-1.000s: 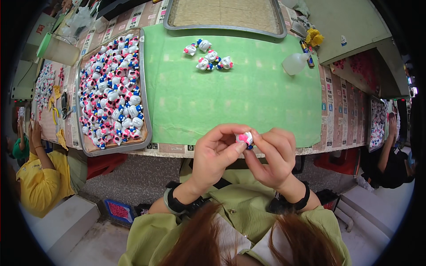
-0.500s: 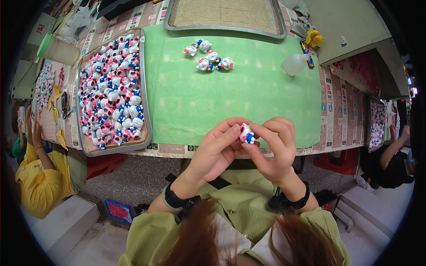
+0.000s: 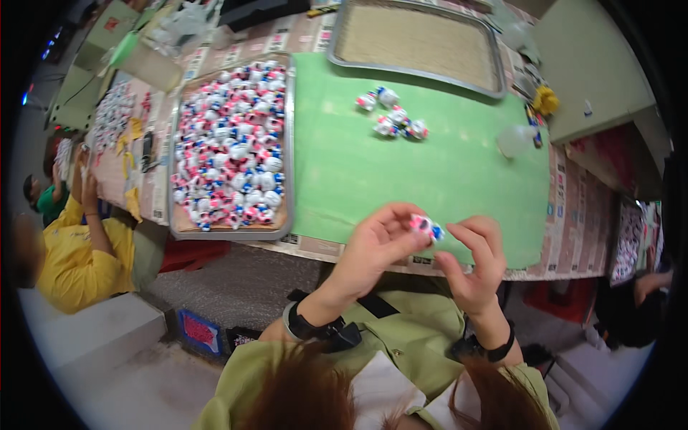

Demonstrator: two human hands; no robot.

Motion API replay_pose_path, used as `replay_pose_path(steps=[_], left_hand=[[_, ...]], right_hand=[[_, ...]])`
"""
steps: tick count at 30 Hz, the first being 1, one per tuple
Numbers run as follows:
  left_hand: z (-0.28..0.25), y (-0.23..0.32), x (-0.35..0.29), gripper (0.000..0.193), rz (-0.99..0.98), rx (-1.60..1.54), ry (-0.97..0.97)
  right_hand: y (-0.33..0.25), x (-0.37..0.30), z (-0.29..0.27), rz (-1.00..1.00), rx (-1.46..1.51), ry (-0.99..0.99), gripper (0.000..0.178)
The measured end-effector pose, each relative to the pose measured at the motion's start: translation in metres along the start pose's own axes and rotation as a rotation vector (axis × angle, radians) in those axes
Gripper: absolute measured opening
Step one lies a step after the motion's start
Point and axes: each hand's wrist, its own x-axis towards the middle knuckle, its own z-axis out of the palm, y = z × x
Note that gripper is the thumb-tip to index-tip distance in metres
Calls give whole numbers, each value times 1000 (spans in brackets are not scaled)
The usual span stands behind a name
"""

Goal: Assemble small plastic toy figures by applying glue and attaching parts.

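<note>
Over the near edge of the green mat [image 3: 351, 172], my left hand [image 3: 380, 247] pinches a small cat figurine [image 3: 427, 228] in white, pink and blue between thumb and fingers. Just to its right, my right hand [image 3: 476, 261] has thumb and forefinger spread apart, with nothing between them. Farther up the mat lies a loose cluster of several similar figurines [image 3: 395, 115]. At the left, a metal tray [image 3: 290, 143] is heaped with many more of them. The picture is blurred, so fine detail on the held figurine does not show.
A bare-looking lined tray [image 3: 419, 39] stands at the back. On the right lie a translucent squeeze bottle [image 3: 517, 140] and a yellow cloth [image 3: 546, 100]. A green-lidded container [image 3: 147, 63] stands at the far left. A person in yellow [image 3: 93, 258] works on the left.
My right hand has let go of the figurine and drawn back to the right; my left hand keeps it. The whole view has turned, shifting the scene rightward.
</note>
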Motion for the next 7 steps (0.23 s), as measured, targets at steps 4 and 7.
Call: replay_pose_path(steps=[4, 7], left_hand=[[-52, 52, 12, 25, 613, 1122, 698], [-100, 76, 46, 24, 763, 1174, 781]], right_hand=[[9, -6, -14, 36, -17, -11, 30], [21, -6, -25, 11, -15, 33, 28]])
